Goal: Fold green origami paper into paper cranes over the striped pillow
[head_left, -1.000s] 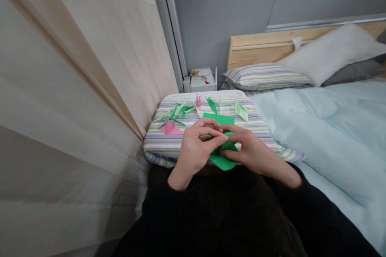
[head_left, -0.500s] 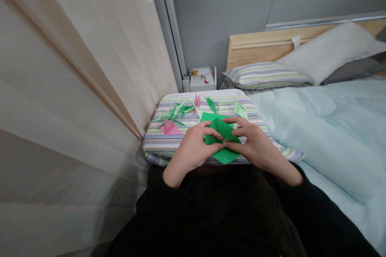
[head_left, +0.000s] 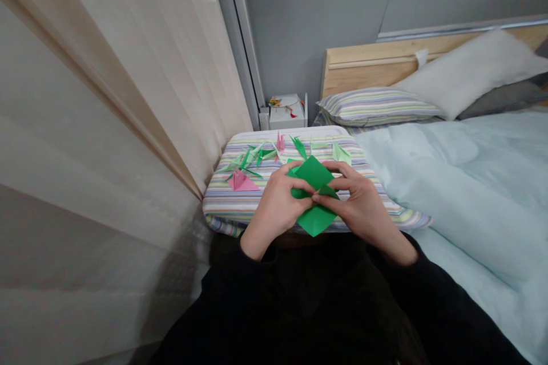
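Note:
Between my two hands is a green origami paper (head_left: 315,221), partly folded, with flaps standing open at its middle. My left hand (head_left: 286,193) pinches its left side between thumb and fingers. The thumb and fingers of my right hand (head_left: 356,194) are closed on the right side, and both thumbs meet near the centre. Behind it, another green sheet (head_left: 295,172) shows in part on the striped cloth (head_left: 226,203). A pink folded paper (head_left: 242,181) lies left of my left hand.
Several green paper cranes (head_left: 252,157), a pink crane (head_left: 279,144) and a pale green folded piece (head_left: 341,154) lie towards the table's back. A curtain (head_left: 128,125) hangs at the left; a bed with a light blue quilt (head_left: 449,171) stands at the right.
The folded green paper has flattened: its upper flap now spreads as a broad diamond, and a small flap stands by my right thumb. My hands have shifted slightly.

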{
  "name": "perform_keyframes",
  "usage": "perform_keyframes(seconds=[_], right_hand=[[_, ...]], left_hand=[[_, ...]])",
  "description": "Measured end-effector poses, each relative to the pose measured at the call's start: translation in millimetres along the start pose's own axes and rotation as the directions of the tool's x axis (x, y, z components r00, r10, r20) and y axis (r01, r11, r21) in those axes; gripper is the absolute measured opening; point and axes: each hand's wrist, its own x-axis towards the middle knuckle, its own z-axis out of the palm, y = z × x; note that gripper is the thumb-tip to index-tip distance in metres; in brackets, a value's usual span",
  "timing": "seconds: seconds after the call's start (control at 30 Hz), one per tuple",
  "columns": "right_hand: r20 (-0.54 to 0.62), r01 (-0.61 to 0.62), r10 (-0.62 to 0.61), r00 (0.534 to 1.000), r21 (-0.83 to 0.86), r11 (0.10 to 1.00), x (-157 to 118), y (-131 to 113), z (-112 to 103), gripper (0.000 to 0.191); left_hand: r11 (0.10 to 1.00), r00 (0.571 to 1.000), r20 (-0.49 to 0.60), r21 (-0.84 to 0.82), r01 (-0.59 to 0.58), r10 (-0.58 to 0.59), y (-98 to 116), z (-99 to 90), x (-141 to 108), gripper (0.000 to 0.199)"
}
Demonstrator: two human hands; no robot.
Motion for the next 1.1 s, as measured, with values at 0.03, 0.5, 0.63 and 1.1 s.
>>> perform_keyframes(seconds=[0.03,0.5,0.63,1.1], right_hand=[[-0.008,-0.005,0.005,1.0,0.007,1.0,0.0,-0.4,0.8,0.01],[-0.151,0.024,-0.016,0.988,0.049,0.999,0.0,-2.5,5.1,0.012],[-0.197,0.039,-0.031,0.98,0.038,0.999,-0.3,-4.0,3.4,0.009],[-0.125,0.084,-0.104,0.987,-0.157,0.984,-6.0,0.0,3.8,0.004]], left_hand=[[1.0,1.0,-0.02,0.002,0.004,-0.004,0.0,0.3,-0.2,0.013],[0.985,0.998,0.016,0.162,0.052,-0.055,0.9,-1.5,-3.6,0.009],[0.979,0.998,0.023,0.199,0.046,-0.051,-3.2,0.0,-4.7,0.009],[0.986,0.999,-0.019,0.164,0.033,-0.03,-7.1,3.6,-4.9,0.009]])
